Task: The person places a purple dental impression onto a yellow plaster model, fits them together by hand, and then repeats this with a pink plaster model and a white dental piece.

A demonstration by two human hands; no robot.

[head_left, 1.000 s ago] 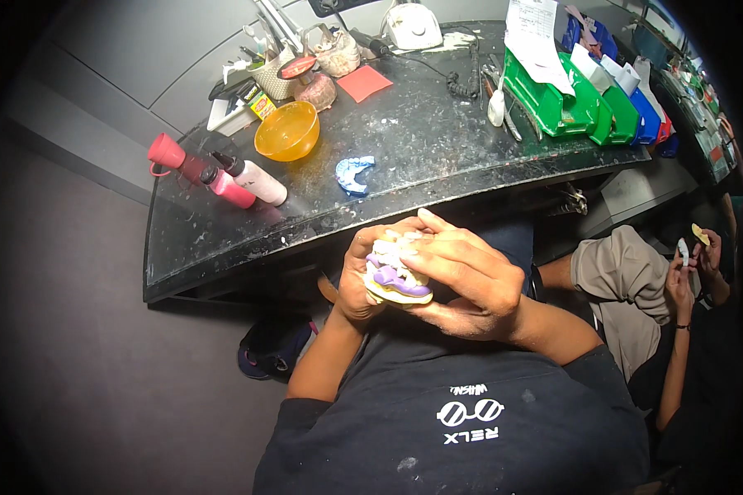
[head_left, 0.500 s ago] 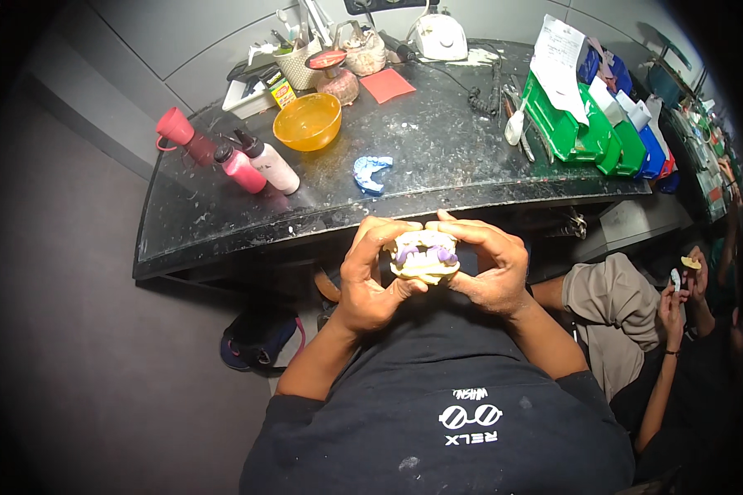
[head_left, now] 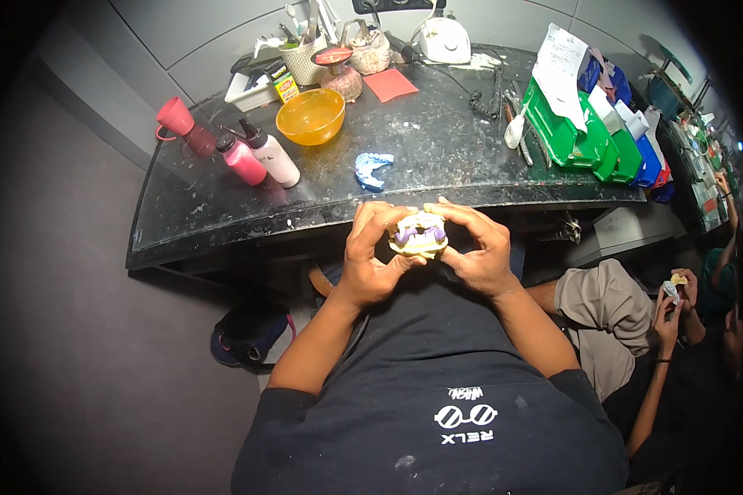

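Between my two hands is a cream plaster dental model [head_left: 421,241], its upper and lower halves together with purple wax along the teeth. My left hand [head_left: 373,257] grips its left side, thumb under and fingers on top. On the other side my right hand [head_left: 480,252] holds it the same way. The model is in front of my chest, just short of the bench edge. A blue horseshoe-shaped dental piece [head_left: 373,171] lies on the black bench [head_left: 437,148] beyond my hands.
Left on the bench stand a pink bottle [head_left: 241,160], a white bottle [head_left: 272,155], a red cup [head_left: 186,126] and an orange bowl [head_left: 310,118]. Green bins [head_left: 571,132] with papers are at right. A co-worker's hands [head_left: 673,309] hold small pieces. A dark bag [head_left: 252,337] is at lower left.
Both my hands, still holding the dental model, have shifted slightly up toward the bench and a little left. The co-worker's hands have brought their two pieces together.
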